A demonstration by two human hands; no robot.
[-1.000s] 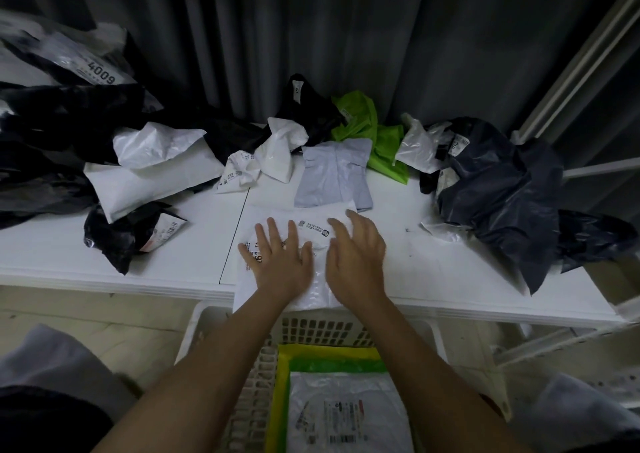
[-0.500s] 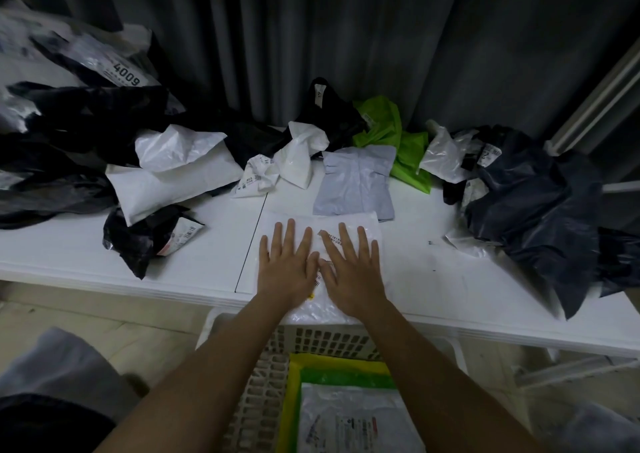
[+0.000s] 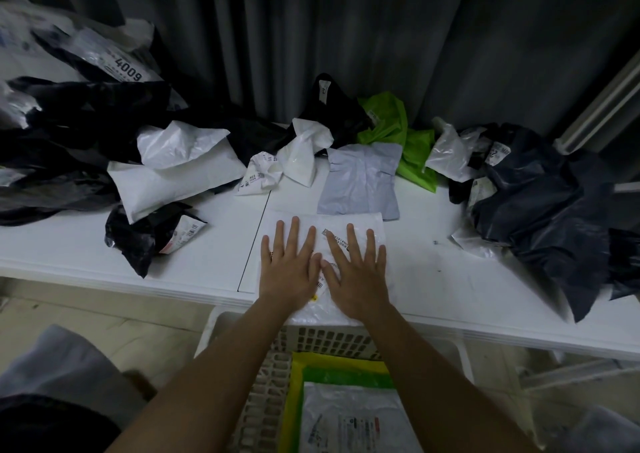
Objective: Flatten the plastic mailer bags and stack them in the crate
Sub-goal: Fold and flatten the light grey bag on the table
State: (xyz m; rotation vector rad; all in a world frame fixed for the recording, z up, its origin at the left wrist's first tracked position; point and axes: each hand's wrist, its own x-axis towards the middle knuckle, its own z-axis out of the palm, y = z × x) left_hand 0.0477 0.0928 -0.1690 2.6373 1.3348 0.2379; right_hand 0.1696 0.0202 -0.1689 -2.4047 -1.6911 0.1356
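Note:
A white mailer bag [image 3: 362, 222] with a printed label lies flat at the table's front edge. My left hand [image 3: 289, 265] and my right hand [image 3: 356, 272] press on it side by side, palms down, fingers straight and spread. Below the table edge stands a white lattice crate [image 3: 249, 397]. Inside it lie flattened bags: a clear one with labels [image 3: 353, 421] on top of a green one [image 3: 346, 376] and a yellow one [image 3: 332, 359].
Crumpled bags cover the white table [image 3: 69, 244]: black ones [image 3: 69, 123] at the left, white ones [image 3: 173, 172], a small black one [image 3: 145, 234], a grey flat one [image 3: 360, 182], a green one [image 3: 398, 130], dark navy ones [image 3: 547, 203] at the right. A dark curtain hangs behind.
Both hands slid forward over the white bag and spread their fingers flat. The right hand turned from angled to straight beside the left.

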